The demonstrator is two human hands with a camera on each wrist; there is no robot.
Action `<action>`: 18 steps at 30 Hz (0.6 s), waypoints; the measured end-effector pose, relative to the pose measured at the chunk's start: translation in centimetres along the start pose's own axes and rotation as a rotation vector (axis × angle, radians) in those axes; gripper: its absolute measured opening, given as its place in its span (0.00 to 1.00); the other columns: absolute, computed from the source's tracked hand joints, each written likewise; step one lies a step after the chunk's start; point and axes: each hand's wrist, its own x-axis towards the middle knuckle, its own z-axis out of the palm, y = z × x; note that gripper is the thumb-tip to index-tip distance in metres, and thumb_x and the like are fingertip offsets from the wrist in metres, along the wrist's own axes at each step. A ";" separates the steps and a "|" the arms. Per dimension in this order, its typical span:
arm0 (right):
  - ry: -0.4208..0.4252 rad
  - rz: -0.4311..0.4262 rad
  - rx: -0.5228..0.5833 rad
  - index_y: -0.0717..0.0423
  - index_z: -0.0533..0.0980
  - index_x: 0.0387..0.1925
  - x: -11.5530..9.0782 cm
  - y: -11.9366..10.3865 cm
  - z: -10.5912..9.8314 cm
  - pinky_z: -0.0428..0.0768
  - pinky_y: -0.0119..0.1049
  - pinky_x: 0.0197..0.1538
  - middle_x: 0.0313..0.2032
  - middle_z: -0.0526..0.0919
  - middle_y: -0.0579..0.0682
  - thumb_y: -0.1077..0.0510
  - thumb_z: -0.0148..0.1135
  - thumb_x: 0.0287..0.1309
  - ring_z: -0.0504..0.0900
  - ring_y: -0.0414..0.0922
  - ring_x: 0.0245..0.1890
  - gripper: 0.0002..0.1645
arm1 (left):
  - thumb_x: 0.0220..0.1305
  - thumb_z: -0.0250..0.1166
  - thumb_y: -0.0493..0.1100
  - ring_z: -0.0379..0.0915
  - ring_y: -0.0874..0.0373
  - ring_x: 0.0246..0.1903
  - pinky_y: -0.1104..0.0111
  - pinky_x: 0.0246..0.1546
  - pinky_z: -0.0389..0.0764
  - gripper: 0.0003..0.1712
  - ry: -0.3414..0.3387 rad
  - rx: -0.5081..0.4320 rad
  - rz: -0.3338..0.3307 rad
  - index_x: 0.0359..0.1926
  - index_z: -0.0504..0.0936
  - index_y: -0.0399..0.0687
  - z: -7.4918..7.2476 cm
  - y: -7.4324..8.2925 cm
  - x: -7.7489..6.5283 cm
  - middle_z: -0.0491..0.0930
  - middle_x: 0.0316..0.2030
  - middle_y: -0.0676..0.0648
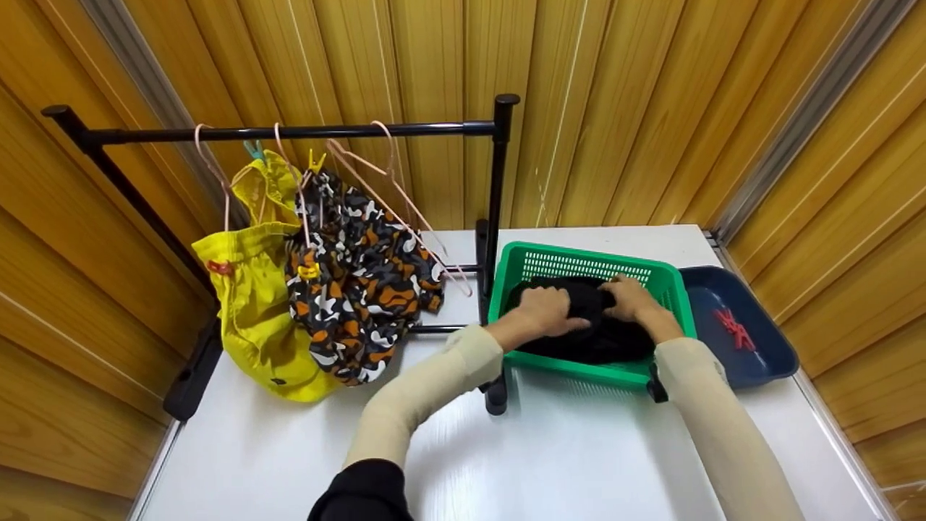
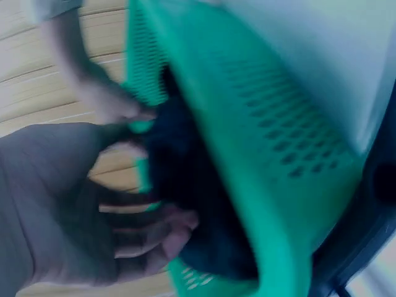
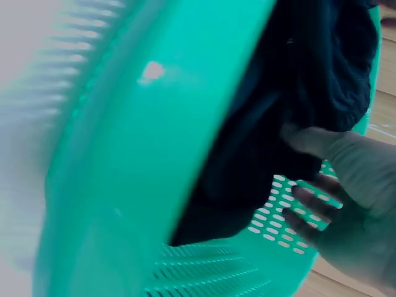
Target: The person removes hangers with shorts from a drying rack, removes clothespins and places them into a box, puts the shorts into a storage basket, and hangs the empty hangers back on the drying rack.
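Observation:
Black cloth (image 1: pixel 615 340) lies bunched inside a green plastic basket (image 1: pixel 579 370), and both hands reach in over it. My left hand (image 1: pixel 544 310) is on the left part of the cloth; in the left wrist view its loosely bent fingers (image 2: pixel 164 238) touch the dark fabric, with the thumb apart from them. On the far right side, my right hand (image 1: pixel 631 298) has its thumb against the cloth. The right wrist view shows its other fingers (image 3: pixel 315 204) spread beside the fabric, in front of the perforated basket wall.
Left of the basket stands a black garment rack (image 1: pixel 427 130). Yellow shorts (image 1: pixel 268 318) and camouflage-patterned shorts (image 1: pixel 362 304) hang there with clothespins, beside a bare pink hanger (image 1: pixel 405 189). A dark blue tray (image 1: pixel 770 354) at right holds red clothespins (image 1: pixel 736 331). Wood-panelled walls (image 1: pixel 615 108) surround the white table (image 1: pixel 564 449).

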 end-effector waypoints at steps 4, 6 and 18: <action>0.030 0.005 0.006 0.73 0.81 0.41 0.6 -0.1 0.3 0.81 0.57 0.48 0.39 0.82 0.67 0.63 0.66 0.60 0.81 0.62 0.42 0.13 | 0.53 0.39 0.91 0.84 0.56 0.33 0.63 0.32 0.85 0.53 -0.011 0.173 -0.072 0.40 0.88 0.56 1.4 2.3 1.6 0.87 0.35 0.52; 0.017 0.017 0.046 0.69 0.78 0.26 0.9 -0.2 0.0 0.79 0.47 0.35 0.25 0.78 0.57 0.64 0.64 0.61 0.78 0.52 0.27 0.11 | 0.52 0.38 0.92 0.83 0.56 0.31 0.62 0.30 0.85 0.53 -0.064 0.266 -0.107 0.43 0.88 0.59 1.5 3.1 2.4 0.86 0.36 0.54; -0.029 0.145 0.004 0.69 0.72 0.50 0.2 -1.2 -5.4 0.79 0.61 0.52 0.48 0.80 0.72 0.63 0.65 0.55 0.80 0.68 0.50 0.22 | 0.78 0.50 0.42 0.84 0.58 0.50 0.64 0.45 0.85 0.18 -0.041 -0.013 -0.236 0.52 0.86 0.53 -2.8 -2.7 3.4 0.86 0.52 0.51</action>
